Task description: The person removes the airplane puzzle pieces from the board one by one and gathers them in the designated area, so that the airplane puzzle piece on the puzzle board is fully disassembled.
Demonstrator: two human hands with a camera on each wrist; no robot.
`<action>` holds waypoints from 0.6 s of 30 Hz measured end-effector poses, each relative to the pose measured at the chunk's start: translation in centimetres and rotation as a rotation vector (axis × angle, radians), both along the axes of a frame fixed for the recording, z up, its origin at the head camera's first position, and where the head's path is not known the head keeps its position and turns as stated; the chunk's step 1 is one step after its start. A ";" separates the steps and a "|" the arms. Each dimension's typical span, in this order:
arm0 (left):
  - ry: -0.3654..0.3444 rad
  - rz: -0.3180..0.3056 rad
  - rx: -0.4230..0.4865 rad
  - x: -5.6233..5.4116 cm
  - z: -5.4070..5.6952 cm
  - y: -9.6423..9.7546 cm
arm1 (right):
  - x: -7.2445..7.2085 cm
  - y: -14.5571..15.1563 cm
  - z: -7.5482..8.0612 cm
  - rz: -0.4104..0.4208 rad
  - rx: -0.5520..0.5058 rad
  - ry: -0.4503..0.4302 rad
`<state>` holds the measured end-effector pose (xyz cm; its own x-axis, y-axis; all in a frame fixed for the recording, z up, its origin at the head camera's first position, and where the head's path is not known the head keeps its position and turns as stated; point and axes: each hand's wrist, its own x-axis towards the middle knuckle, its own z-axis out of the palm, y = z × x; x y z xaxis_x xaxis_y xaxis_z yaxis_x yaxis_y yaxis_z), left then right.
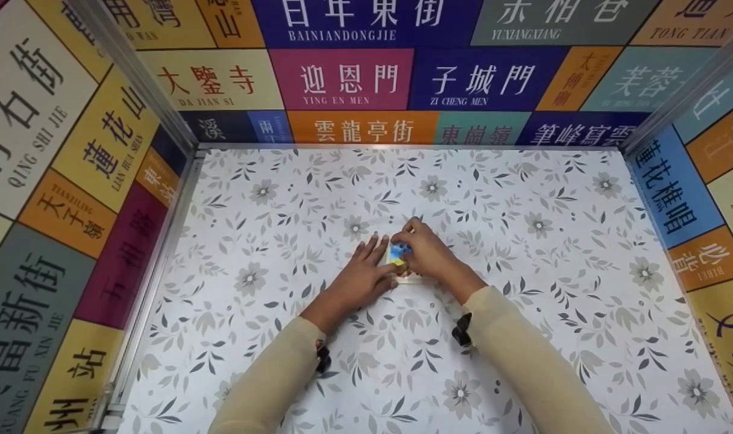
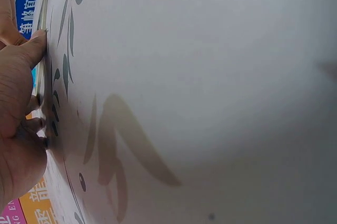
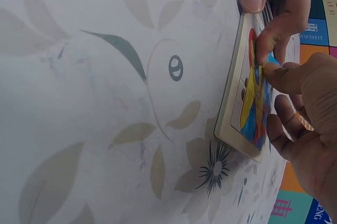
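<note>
A small flat wooden picture puzzle (image 1: pixel 395 255) with a pale rim lies on the patterned tabletop, blue, yellow and red on its face. My left hand (image 1: pixel 361 274) rests at its left side, fingers mostly straight. In the right wrist view the left thumb lies by the near edge of the puzzle (image 3: pixel 253 113), and a left finger presses on its face. My right hand (image 1: pixel 427 250) bends over the right side, its fingertips pinching at the picture. Whether a separate piece sits between those fingertips is hidden. The left wrist view catches only part of the left hand (image 2: pixel 21 108).
The white tabletop (image 1: pixel 318 199) carries a grey leaf and flower print. Upright panels with coloured Chinese lettering stand at the back (image 1: pixel 342 78), left (image 1: pixel 71 199) and right (image 1: pixel 698 241). Dark straps sit at both wrists.
</note>
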<state>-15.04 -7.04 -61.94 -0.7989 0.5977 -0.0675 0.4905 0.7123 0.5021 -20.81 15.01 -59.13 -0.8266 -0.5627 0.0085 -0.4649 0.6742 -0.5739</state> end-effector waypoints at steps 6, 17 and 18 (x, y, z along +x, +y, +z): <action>0.007 -0.001 0.009 0.0 0.0 0.0 | 0.1 0.0 0.1 -0.002 -0.003 0.006; 0.030 -0.006 -0.010 -0.1 -0.2 0.0 | 0.1 0.0 0.0 0.019 0.008 0.059; 0.025 -0.005 -0.011 -0.1 -0.2 0.1 | 0.2 0.1 0.0 0.015 0.010 0.041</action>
<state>-15.12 -6.98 -62.16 -0.7973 0.6012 -0.0539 0.5066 0.7150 0.4818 -20.66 15.08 -59.11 -0.8169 -0.5756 0.0363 -0.4982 0.6726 -0.5471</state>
